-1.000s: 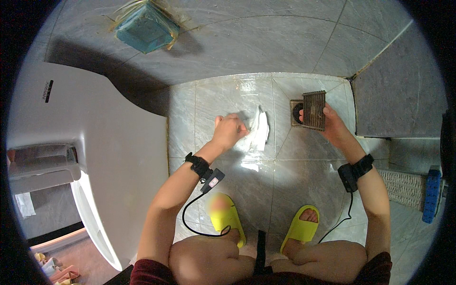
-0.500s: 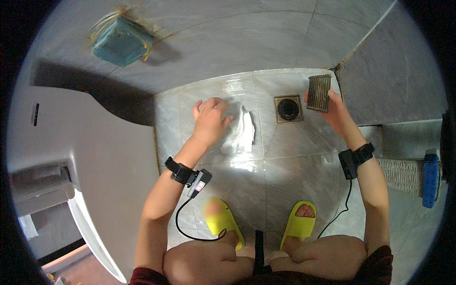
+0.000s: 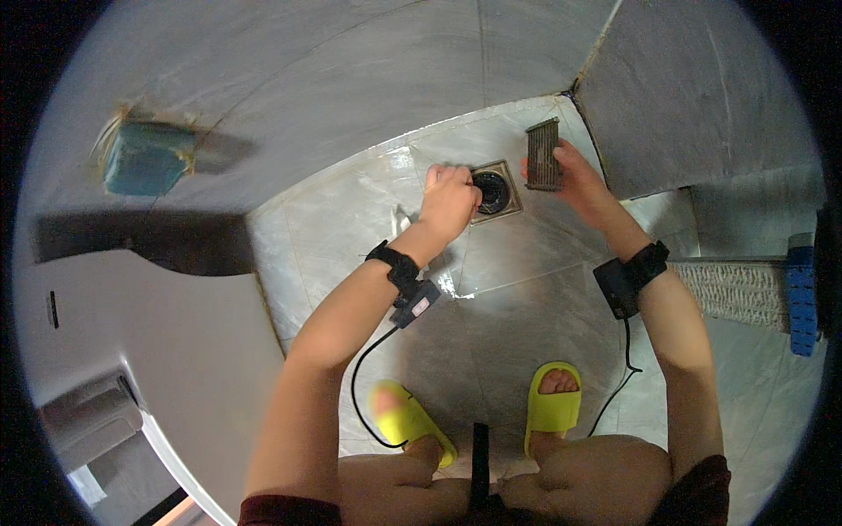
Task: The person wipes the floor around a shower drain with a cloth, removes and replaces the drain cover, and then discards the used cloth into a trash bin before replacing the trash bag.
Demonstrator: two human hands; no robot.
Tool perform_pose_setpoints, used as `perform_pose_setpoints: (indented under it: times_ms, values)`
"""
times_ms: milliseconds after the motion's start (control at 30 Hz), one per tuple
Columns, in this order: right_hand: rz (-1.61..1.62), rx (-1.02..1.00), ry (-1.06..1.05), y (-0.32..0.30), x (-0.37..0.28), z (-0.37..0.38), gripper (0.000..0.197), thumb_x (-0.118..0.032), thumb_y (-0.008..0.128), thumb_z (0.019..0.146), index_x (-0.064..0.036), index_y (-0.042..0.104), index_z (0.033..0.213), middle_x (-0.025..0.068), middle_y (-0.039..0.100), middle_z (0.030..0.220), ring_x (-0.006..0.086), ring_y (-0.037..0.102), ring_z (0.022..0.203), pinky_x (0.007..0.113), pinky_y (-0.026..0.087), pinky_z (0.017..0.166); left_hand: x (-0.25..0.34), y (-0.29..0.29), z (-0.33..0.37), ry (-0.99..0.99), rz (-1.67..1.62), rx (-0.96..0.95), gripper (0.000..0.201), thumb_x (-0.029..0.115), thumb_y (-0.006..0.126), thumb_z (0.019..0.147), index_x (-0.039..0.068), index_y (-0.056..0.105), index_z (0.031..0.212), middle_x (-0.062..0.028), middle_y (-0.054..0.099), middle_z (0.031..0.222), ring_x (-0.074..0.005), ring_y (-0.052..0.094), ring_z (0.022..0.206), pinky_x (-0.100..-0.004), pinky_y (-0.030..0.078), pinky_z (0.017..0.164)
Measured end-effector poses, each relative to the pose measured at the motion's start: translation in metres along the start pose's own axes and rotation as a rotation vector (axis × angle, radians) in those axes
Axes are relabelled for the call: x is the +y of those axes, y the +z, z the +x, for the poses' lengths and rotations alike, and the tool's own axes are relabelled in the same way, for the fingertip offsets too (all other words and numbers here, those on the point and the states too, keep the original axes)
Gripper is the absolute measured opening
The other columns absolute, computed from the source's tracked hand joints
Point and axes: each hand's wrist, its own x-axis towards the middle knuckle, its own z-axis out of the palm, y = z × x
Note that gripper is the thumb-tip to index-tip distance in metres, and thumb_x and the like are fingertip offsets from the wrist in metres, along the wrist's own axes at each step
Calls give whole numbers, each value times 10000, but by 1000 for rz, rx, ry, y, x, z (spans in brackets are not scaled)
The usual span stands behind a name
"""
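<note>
A square floor drain (image 3: 496, 190) with a metal rim and a dark round opening sits in the grey tiled floor. My left hand (image 3: 450, 203) is at the drain's left edge, fingers curled in and their tips partly hidden; what they hold, if anything, does not show. In my right hand (image 3: 577, 186) is a slatted, stained drain cover (image 3: 543, 154), held upright above the floor just right of the drain. A crumpled white sheet (image 3: 401, 219), tissue or thin cloth, lies on the wet floor, mostly covered by my left wrist.
A white fixture (image 3: 193, 333) fills the left side. A blue-green box (image 3: 149, 158) is on the far wall. On the right stand a pale woven basket (image 3: 732, 294) and a blue brush-like object (image 3: 802, 298). Cables hang from both wrist bands, near my yellow slippers (image 3: 553, 408).
My left hand has moved right from above the white sheet to the drain's edge, its fingers curling in. My right hand keeps hold of the drain cover. The whole view has shifted and turned.
</note>
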Motion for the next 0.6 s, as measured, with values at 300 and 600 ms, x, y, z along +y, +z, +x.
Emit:
perform_pose_setpoints:
  times_ms: [300, 600]
  values:
    - [41, 55, 46, -43, 7, 6, 490, -334, 489, 940, -53, 350, 1316, 79, 614, 1056, 171, 621, 962, 348, 490, 879, 8, 42, 44, 123, 75, -77, 54, 135, 670, 701, 154, 691, 747, -32, 536, 886, -210, 513, 974, -434, 305, 950]
    - [38, 89, 79, -55, 14, 12, 468, -336, 479, 938, -68, 378, 1308, 60, 611, 1045, 156, 612, 948, 337, 487, 866, 5, 56, 62, 256, 158, -113, 92, 136, 599, 746, 138, 689, 724, -31, 548, 894, -217, 515, 980, -409, 312, 955]
